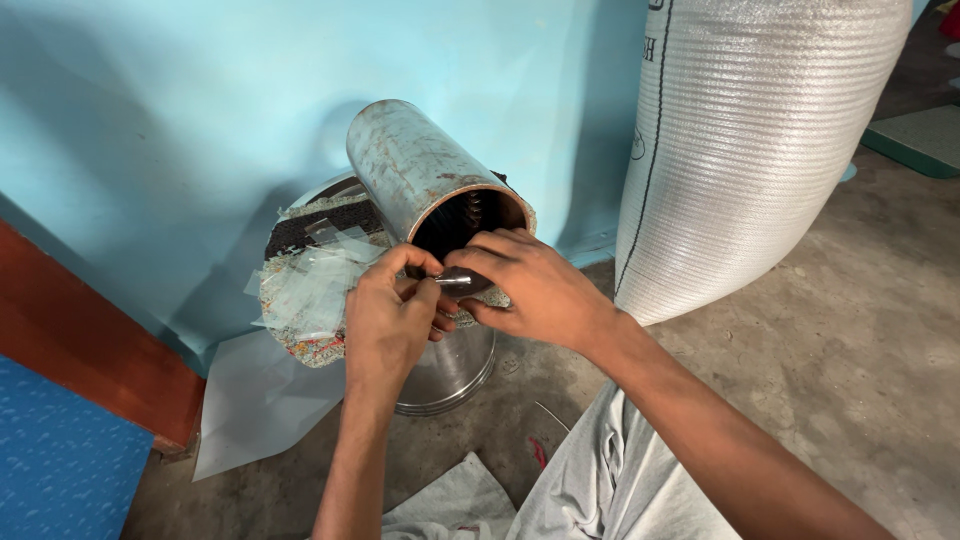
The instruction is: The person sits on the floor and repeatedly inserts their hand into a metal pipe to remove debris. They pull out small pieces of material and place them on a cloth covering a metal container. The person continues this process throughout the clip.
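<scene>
Looking down from head height, two bare hands meet at the centre of the view, working at the open mouth of a metal cylinder point(418, 170). That cylinder is a rusty, grey-blue tube lying tilted on a cushion-topped stool point(450, 370), its closed end pointing toward eleven o'clock and its open end toward five o'clock. Dark ribbed parts show inside the opening.

At seven o'clock from the opening, the left hand point(385, 325) is curled, its thumb and forefinger pinched on a small shiny metal piece point(462, 281). At four o'clock from the opening, the right hand point(530, 285) closes over the same piece from the other side, fingertips pressed on it. The piece sits just below the tube's lower rim, touching or nearly touching it; which one cannot be told.

Clear plastic strips point(315, 285) lie heaped on the cushion at nine o'clock from the hands. A large roll of bubble wrap point(745, 140) stands at two o'clock against a pale blue wall point(160, 130). White sheeting point(250, 400) lies on the concrete floor point(850, 330) at eight o'clock.

To do this well, it seems wise to keep both grips firm yet light, steady the piece square to the opening, and keep fingertips off the rusty rim, which may be sharp.
</scene>
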